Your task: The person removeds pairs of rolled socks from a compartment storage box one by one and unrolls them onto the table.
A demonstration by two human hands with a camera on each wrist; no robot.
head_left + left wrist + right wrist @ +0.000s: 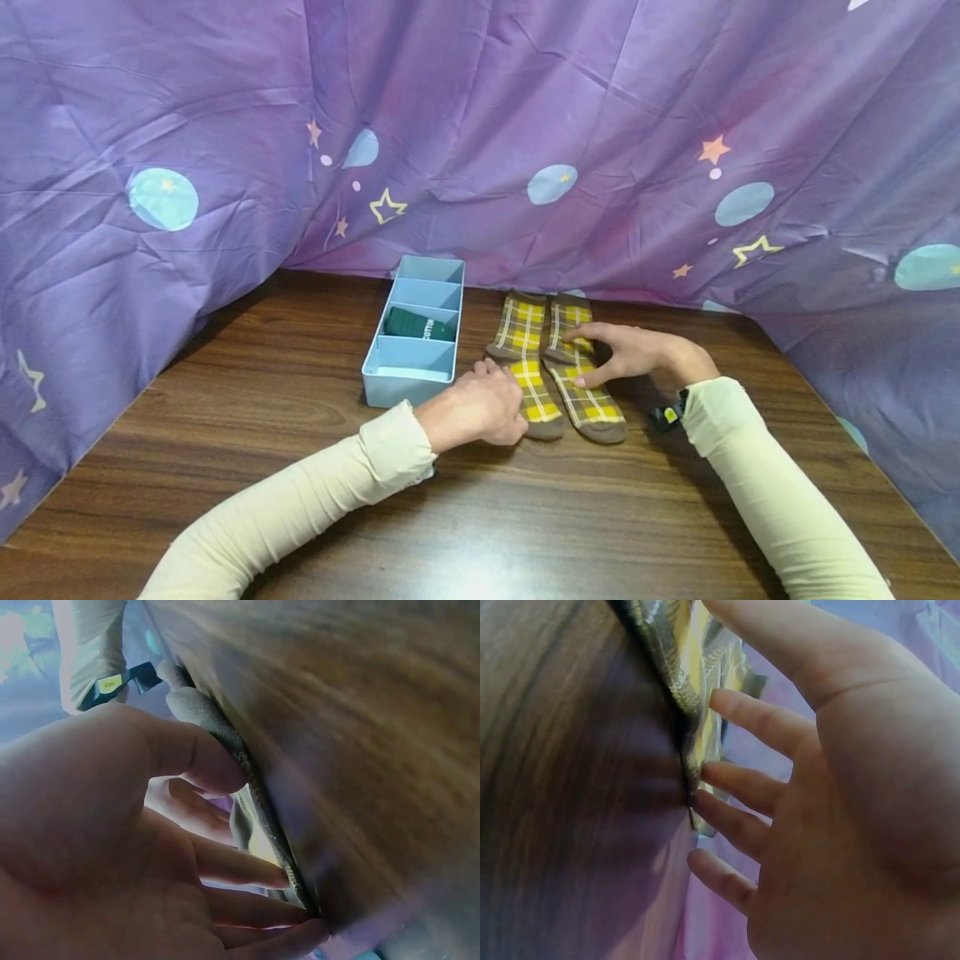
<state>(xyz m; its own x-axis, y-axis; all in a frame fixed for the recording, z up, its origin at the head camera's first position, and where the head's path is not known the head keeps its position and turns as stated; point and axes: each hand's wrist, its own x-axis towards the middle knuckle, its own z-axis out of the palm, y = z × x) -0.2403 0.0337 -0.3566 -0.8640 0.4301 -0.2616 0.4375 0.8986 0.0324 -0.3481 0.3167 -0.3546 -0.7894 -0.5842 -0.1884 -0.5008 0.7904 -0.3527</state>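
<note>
Two yellow-and-brown plaid socks lie flat side by side, a left sock (pixel 532 387) and a right sock (pixel 588 396), toes toward me. At the left sock's outer edge is my left hand (pixel 483 404). In the left wrist view its thumb (pixel 214 761) and loosely bent fingers (pixel 247 866) come right up to that edge along the table. My right hand (pixel 630 350) spreads over the right sock, thumb apart from the fingers. The right wrist view has its fingertips (pixel 716 776) at the sock's side, relaxed rather than gripping.
Left of the socks stands a light blue divided box (pixel 408 390). One of its compartments holds a folded dark green item (pixel 416 323) with "COTTON" lettering. A purple star-patterned cloth (pixel 480 167) hangs behind the brown wooden table (pixel 570 517).
</note>
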